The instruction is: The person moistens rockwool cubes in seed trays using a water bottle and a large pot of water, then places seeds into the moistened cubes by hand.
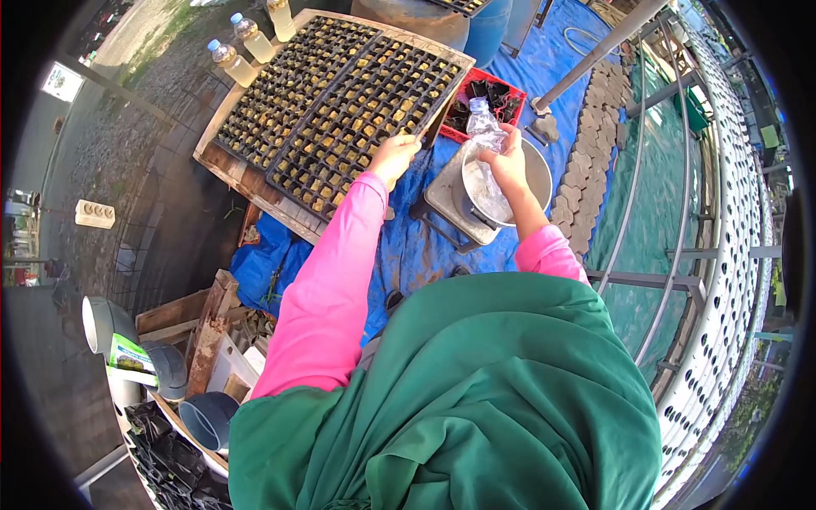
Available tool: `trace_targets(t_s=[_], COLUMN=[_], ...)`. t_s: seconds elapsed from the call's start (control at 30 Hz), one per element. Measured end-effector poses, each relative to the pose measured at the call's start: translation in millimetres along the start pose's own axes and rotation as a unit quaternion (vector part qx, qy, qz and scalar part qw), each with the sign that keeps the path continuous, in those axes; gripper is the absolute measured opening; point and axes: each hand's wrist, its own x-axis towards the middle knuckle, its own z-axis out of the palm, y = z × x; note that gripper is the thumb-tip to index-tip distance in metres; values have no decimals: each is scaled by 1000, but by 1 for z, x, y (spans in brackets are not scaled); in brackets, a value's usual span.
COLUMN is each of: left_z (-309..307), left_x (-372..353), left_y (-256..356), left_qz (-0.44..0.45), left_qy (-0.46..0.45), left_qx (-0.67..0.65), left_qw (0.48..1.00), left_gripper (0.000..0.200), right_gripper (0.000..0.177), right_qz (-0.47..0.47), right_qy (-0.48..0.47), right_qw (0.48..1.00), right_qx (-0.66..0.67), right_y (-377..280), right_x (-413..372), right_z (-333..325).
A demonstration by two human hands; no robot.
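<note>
Head view shows the bare left hand (393, 159), in a pink sleeve, at the right edge of a black plastic seedling tray (297, 197) whose many square cells hold yellowish-brown plugs. The fingers are bent along that edge; whether they grip it cannot be told. A second black seedling tray (289, 93) lies directly beside the first, and both rest on a worn wooden tabletop (229, 174), leaving a bare wooden strip along the near side. Three clear bottles with pale yellowish liquid (253, 38) line the far left edge.

The right hand (507, 161) is closed around a crumpled clear plastic bottle (483, 121), its neck pointing away from the person and its lower part inside the rim of a round silver metal pot (534, 174). The pot sits on a grey stool (446, 189), overhanging its right side. Between stool and tabletop runs a narrow gap; beyond the stool, a red plastic crate (453, 133) limits the room. Wider blue tarpaulin (544, 72) opens beyond the crate, bordered at right by grey hexagonal pavers (586, 161).
</note>
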Motion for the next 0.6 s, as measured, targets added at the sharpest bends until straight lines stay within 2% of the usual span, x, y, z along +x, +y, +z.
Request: trace_targets(t_s=[0.1,0.17,0.2,0.23,0.3,0.33,0.43,0.5,0.57,0.6], left_z=[45,64,76,89,105,112,122,126,126,127], left_x=[20,53,59,59,71,65,67,77,92,91], left_y=[-13,-43,-50,-54,-67,-56,-42,-50,-68,-64], left_qz=[-1,-3,16,34,19,-2,-49,-76,-42,-47], left_qy=[-9,-28,-3,24,57,46,31,30,112,118], left_qx=[33,81,116,151,207,230,288,323,373,383], left_qw=[999,996,993,988,976,972,956,943,920,915], left_gripper=[52,63,62,60,58,55,53,52,43,42], right_gripper=[74,73,76,76,81,83,80,79,78,78], right_qz=[33,93,125,126,154,162,138,110,62,62], right_qy=[32,52,59,60,103,118,142,136,151,149], right_qw=[999,992,990,990,982,976,972,975,967,967], right_qx=[0,61,-13,-11,-37,-89,-122,-139,-197,-196], right_y=[40,53,62,67,77,76,76,99,101,100], right_x=[17,19,20,20,16,14,12,16,18,18], right_z=[-46,-71,-85,-93,-108,-112,-122,-132,-135,-136])
